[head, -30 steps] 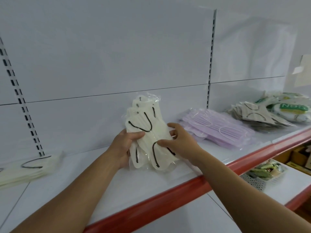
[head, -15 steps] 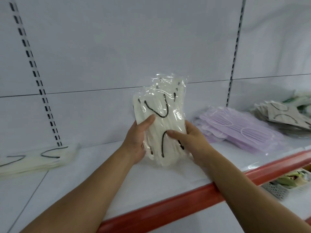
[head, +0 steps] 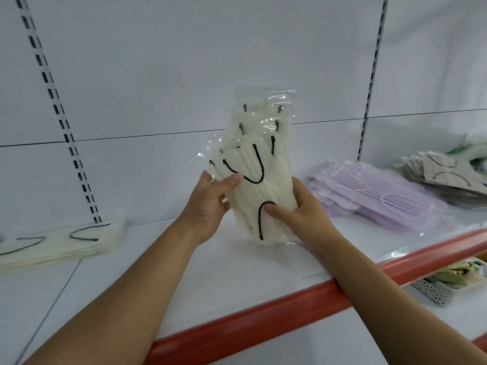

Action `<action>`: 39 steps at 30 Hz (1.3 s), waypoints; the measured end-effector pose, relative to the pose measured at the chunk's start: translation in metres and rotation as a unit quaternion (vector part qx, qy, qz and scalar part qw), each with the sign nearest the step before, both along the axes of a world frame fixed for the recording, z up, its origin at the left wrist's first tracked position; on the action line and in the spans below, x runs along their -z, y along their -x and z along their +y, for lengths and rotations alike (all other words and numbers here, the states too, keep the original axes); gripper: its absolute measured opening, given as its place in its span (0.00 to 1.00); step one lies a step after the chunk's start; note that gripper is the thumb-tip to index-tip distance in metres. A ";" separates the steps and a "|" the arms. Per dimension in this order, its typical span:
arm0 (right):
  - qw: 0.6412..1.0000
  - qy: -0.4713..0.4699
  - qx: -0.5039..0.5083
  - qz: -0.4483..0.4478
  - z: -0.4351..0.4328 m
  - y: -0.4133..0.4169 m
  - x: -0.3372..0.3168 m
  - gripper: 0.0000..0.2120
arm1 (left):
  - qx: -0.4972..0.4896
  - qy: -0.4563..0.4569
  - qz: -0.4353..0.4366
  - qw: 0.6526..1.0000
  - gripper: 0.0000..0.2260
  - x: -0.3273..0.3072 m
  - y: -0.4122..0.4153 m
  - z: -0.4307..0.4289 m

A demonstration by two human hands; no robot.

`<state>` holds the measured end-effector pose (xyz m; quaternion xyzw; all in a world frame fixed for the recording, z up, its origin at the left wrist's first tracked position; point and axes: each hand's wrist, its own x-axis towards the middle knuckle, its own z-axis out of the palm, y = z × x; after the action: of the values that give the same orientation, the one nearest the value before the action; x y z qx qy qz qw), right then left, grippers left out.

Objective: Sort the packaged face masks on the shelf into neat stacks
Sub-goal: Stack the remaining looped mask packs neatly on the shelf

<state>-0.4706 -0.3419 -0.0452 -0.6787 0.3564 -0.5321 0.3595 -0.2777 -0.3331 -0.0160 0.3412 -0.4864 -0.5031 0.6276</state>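
Observation:
Both hands hold a bundle of cream packaged masks with black ear loops, upright, its lower edge resting on the white shelf. My left hand grips the bundle's left side with the thumb across the front. My right hand clasps the lower right side. A flat stack of the same cream masks lies at the far left of the shelf. A stack of purple masks lies to the right, and a spread pile of grey masks sits beyond it.
The shelf has a red front edge and a white back wall with slotted uprights. On a lower level at the right, a perforated metal basket holds green packets. More green packets lie behind the grey pile.
The view has swung left, so the left cream stack shows more fully. The bundle has been lifted more upright and squared between both hands, with the left thumb now across its front.

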 end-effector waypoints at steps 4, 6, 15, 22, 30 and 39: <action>0.999 -0.013 -0.020 0.043 0.001 -0.002 0.000 0.25 | 0.050 0.009 -0.020 0.999 0.17 0.006 0.013 0.005; 1.000 -0.016 -0.014 0.006 0.000 0.000 -0.001 0.22 | 0.047 0.013 -0.015 0.999 0.18 0.005 0.014 0.004; 0.990 -0.001 -0.044 0.135 0.015 0.009 -0.050 0.17 | -0.049 0.013 0.050 0.997 0.31 -0.029 -0.047 0.033; 0.885 0.073 -0.068 0.455 0.033 -0.026 -0.084 0.21 | -0.079 0.008 -0.083 0.993 0.42 -0.014 -0.130 0.082; 0.858 0.066 -0.057 0.507 0.031 -0.047 -0.080 0.23 | -0.056 -0.013 -0.224 0.973 0.39 0.002 -0.118 0.100; 0.881 0.050 -0.087 0.462 0.036 -0.025 -0.085 0.27 | -0.126 -0.073 -0.118 0.982 0.26 -0.011 -0.104 0.104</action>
<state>-0.4452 -0.3056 0.0402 -0.8931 0.3942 -0.1413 0.1643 -0.1734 -0.2289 -0.0052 0.5018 -0.4720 -0.4101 0.5977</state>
